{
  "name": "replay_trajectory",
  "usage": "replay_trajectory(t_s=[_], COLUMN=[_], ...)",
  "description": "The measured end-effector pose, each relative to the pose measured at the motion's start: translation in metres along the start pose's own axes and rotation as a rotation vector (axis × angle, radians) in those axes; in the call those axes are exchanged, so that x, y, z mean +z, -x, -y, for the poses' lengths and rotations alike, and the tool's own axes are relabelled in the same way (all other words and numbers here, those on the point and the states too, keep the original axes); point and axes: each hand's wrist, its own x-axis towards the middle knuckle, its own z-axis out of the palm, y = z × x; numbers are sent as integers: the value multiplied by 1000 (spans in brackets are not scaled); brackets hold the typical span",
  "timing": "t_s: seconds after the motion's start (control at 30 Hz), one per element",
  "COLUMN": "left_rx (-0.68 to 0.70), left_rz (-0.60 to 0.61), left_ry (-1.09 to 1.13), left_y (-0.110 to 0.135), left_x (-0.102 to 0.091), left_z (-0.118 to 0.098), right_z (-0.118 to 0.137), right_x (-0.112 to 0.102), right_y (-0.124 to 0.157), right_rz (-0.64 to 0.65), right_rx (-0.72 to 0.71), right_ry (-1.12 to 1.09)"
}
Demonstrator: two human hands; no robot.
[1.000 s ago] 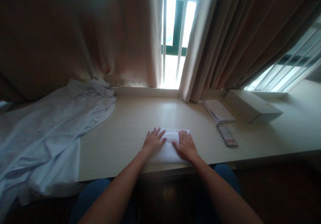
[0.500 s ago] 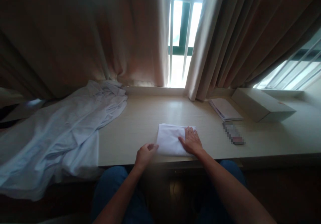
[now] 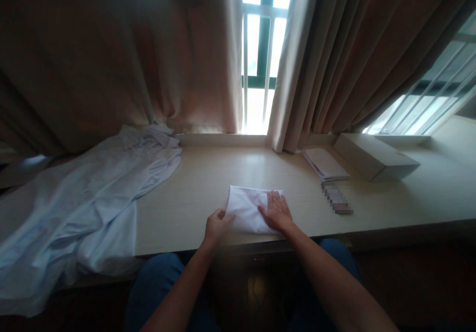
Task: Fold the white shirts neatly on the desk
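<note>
A folded white cloth [image 3: 245, 208] lies near the front edge of the desk, between my hands. My right hand [image 3: 277, 210] rests flat on its right part, fingers stretched out and slightly spread. At the cloth's left edge, my left hand [image 3: 216, 227] is closed, its thumb over the lower left corner and its other fingers curled at the side. The underside of that grip is hidden. To the left, a large crumpled pile of white fabric [image 3: 92, 213] spreads over the desk and hangs past its front edge.
On the right of the desk [image 3: 208, 168] lie another folded white piece [image 3: 327, 164] and a pixelated flat object [image 3: 337, 198]. A pale box [image 3: 375, 156] stands behind them. Curtains [image 3: 201, 59] hang along the back, parted at a barred window [image 3: 260, 49].
The whole view has shifted slightly. My left thumb has come further over the cloth's left edge, and the cloth's outline has changed a little. My right hand still presses flat on it.
</note>
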Motion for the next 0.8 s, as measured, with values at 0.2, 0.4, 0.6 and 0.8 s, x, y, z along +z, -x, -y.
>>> replay_trajectory(t_s=[0.2,0.4,0.6,0.8], left_rx=[166,199,281,460], left_rz=[-199,-234,-235,-236], left_ry=[-261,-276,-255,-338], left_y=[12,17,26,31], left_x=[5,8,13,11], left_z=[-7,-12,-16,-10], right_z=[1,1,2,5], right_x=[-2,-3,-2,-3], right_y=[-1,0,-1,1], right_rz=[36,21,30,39], right_rx=[11,-2,9,-2], right_ry=[0,2,11,22])
